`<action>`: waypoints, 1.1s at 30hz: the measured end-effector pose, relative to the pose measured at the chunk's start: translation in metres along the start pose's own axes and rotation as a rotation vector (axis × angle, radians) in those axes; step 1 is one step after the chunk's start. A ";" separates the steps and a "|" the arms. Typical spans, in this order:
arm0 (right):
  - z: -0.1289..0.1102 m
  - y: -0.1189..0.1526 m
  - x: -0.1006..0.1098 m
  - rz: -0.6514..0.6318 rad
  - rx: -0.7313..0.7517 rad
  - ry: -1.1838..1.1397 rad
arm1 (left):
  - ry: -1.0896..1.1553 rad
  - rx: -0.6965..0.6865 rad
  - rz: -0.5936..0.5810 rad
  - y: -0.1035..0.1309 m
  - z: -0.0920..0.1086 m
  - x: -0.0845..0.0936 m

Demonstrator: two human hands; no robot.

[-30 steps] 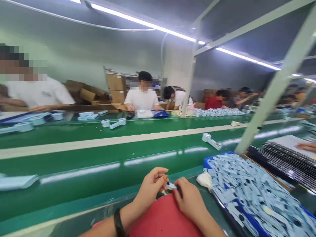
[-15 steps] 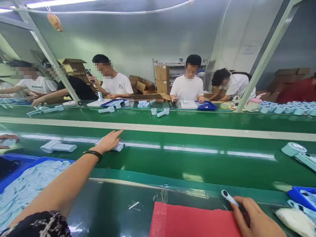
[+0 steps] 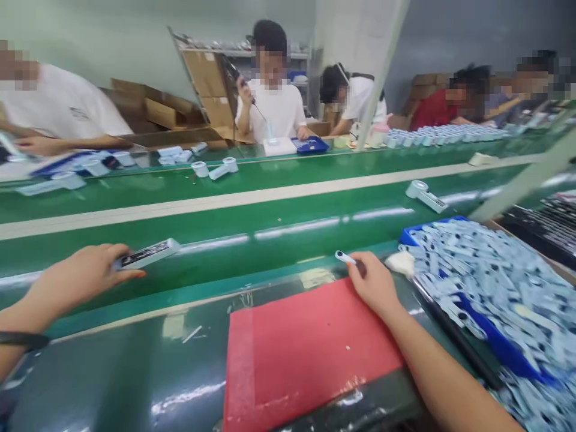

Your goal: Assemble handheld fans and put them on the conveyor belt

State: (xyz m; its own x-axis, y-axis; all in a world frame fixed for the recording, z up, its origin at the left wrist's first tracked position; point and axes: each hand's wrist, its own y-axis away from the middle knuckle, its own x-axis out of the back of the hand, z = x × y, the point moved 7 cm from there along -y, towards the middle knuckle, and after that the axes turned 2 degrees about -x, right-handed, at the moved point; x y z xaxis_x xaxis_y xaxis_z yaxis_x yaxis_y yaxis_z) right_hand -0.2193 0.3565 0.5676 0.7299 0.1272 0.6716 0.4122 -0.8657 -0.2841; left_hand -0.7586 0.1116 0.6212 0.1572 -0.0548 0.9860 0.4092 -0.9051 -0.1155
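Note:
My left hand [image 3: 87,277] is closed round one end of a light-blue handheld device body [image 3: 153,254], lifted over the green belt. Its open handle points right and shows dark parts inside; the hand covers its other end. My right hand [image 3: 374,283] pinches a light-blue plastic handle cover [image 3: 344,258], a slim strip with a dark oval at its rounded tip. That hand is at the far right corner of a red mat [image 3: 310,342] on the bench.
Many similar covers [image 3: 486,264] heap over a blue tray [image 3: 411,235] at right, beside a black rod [image 3: 459,336] and a white wad [image 3: 400,263]. Another device body [image 3: 423,195] lies on the green belt [image 3: 288,231]. Several people sit across it; a metal post [image 3: 526,174] slants at right.
My left hand has picked the device body off the belt and drawn it nearer. The view has turned right, bringing the cover heap into sight. My right hand still holds the cover.

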 end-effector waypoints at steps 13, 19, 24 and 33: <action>-0.040 0.028 0.065 -0.016 0.085 -0.167 | 0.282 -0.785 0.030 0.078 0.420 0.044; -0.056 0.072 0.039 -0.267 0.126 0.012 | 0.577 -0.746 -0.041 0.073 0.416 0.034; -0.064 0.083 0.021 -0.342 0.204 0.199 | 0.804 -0.802 -0.028 0.078 0.413 0.044; -0.042 0.076 0.016 -0.316 0.068 -0.262 | 0.855 -0.764 -0.042 0.079 0.418 0.041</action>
State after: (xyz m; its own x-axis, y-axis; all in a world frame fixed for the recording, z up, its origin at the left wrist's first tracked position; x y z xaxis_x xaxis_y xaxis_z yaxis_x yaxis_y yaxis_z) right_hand -0.1991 0.2719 0.5856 0.6722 0.5077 0.5389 0.6669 -0.7313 -0.1428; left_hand -0.3440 0.2137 0.6025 -0.6253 -0.0222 0.7801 -0.2992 -0.9164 -0.2660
